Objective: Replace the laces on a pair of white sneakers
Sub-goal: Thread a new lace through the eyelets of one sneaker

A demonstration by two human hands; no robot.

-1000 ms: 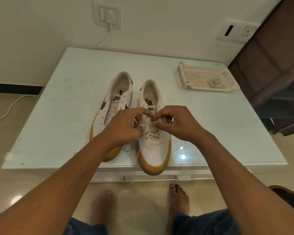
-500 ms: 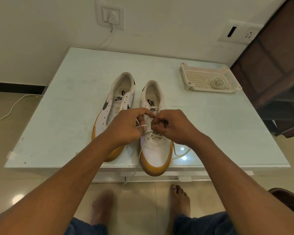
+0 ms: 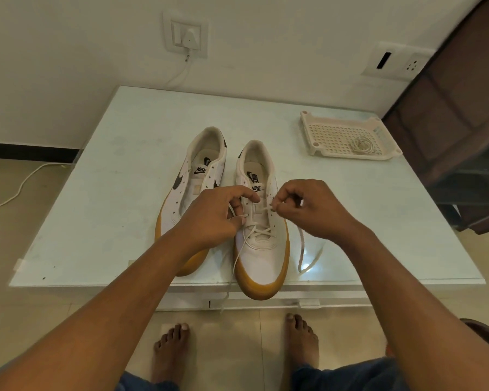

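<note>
Two white sneakers with tan soles stand side by side on the pale table (image 3: pixel 105 210), toes toward me. The left sneaker (image 3: pixel 194 176) has bare eyelets and no lace. The right sneaker (image 3: pixel 261 258) carries a white lace (image 3: pixel 259 231) crossed through its lower eyelets. My left hand (image 3: pixel 215 215) pinches the lace's left strand over the shoe's left side. My right hand (image 3: pixel 308 207) pinches the right strand beside the upper eyelets. One loose end (image 3: pixel 301 249) trails on the table at the right; the other hangs over the front edge.
A cream perforated tray (image 3: pixel 333 136) holding a coiled lace (image 3: pixel 362 143) sits at the back right of the table. Dark wooden furniture (image 3: pixel 458 108) stands to the right. A wall socket (image 3: pixel 187 35) with a cable is behind. My bare feet are below the table's front edge.
My right hand has drawn its strand out to the right, away from my left hand, tightening a crossing. The loose end at the right now lies further out on the table.
</note>
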